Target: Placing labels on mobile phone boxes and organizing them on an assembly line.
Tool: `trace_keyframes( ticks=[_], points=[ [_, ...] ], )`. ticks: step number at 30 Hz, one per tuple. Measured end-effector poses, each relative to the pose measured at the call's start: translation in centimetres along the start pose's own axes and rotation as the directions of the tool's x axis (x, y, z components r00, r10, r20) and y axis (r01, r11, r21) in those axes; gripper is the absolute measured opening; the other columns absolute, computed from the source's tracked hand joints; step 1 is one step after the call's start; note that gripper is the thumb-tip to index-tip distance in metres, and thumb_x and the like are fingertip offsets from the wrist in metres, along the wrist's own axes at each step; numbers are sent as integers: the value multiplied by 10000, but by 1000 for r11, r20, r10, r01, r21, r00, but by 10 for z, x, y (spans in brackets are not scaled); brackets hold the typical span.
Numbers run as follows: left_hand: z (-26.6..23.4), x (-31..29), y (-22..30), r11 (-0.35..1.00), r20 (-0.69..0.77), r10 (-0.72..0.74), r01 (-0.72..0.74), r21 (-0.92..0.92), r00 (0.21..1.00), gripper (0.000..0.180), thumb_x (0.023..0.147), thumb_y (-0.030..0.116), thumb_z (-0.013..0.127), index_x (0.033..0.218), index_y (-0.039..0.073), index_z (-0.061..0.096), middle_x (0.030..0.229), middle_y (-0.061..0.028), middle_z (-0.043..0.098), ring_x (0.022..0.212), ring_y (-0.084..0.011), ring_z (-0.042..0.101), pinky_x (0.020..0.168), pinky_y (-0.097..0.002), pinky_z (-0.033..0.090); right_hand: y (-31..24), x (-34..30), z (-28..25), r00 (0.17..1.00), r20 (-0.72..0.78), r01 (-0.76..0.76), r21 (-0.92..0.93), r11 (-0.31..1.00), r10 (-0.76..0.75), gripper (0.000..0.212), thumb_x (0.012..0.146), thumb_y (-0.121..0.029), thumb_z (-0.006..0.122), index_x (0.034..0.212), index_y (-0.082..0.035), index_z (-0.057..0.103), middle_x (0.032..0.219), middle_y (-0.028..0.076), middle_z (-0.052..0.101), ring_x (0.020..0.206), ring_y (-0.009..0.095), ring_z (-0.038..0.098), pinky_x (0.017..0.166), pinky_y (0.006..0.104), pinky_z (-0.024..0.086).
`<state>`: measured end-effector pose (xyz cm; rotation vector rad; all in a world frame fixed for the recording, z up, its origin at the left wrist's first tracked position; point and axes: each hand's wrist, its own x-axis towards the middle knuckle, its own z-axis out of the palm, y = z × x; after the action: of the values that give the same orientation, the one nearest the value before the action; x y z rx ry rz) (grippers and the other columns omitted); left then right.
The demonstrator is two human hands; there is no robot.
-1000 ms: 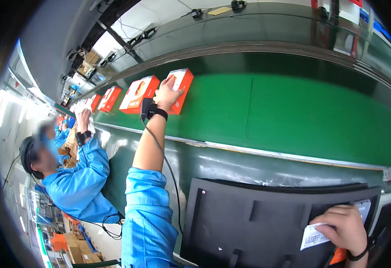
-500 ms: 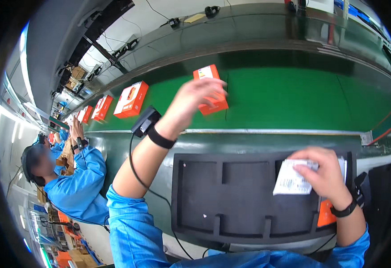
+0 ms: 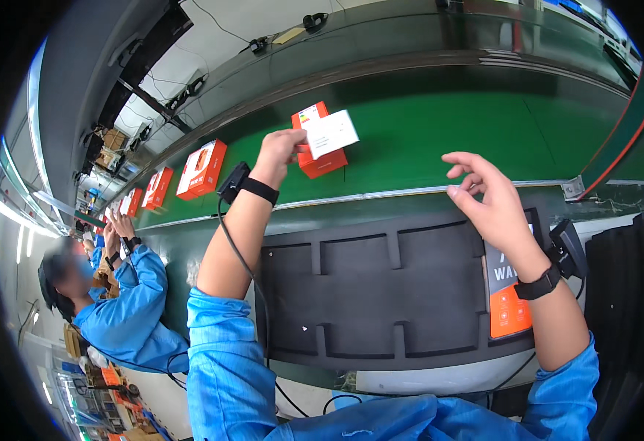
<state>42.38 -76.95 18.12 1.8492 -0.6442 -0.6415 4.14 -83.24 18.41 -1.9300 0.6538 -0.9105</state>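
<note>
My left hand pinches a white printed leaflet by its left edge. The leaflet is held over an orange box on the green conveyor belt and hides part of the box's top. Whether the two touch, I cannot tell. My right hand is empty, fingers loosely bent and apart, above the far right part of a black compartmented tray. Below that hand, a dark and orange printed sheet or booklet lies in the tray's right end.
More orange and white boxes stand along the green belt to the left. A metal rail edges the belt. At the left, a co-worker in a blue smock has both hands raised. A cable hangs from my left wrist.
The white printed item has left my right hand, and my left hand now holds a white leaflet over the box. My right hand has risen from the tray. The whole view has shifted.
</note>
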Motion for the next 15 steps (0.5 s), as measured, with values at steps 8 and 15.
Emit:
trace_keyframes(
  ticks=[8, 15],
  points=[
    [-22, 15, -24, 988, -220, 154, -156, 6, 963, 239, 902, 208, 617, 1033, 14, 665, 662, 2, 522, 552, -84, 478, 470, -248, 368, 1, 0, -6, 997, -23, 68, -46, 997, -69, 313, 822, -68, 655, 1134, -64, 634, 917, 31, 621, 725, 128, 566, 666, 283, 483],
    [95, -246, 39, 914, 793, 13, 314, -257, 609, 336, 985, 137, 494, 1244, -69, 555, 1087, -127, 659, 1002, -206, 650, 930, -329, 519, -2, -10, -59, 935, -324, 221, 224, 949, -141, 260, 893, -36, 617, 1148, -54, 662, 908, -33, 591, 735, 26, 530, 643, 192, 439]
  ],
)
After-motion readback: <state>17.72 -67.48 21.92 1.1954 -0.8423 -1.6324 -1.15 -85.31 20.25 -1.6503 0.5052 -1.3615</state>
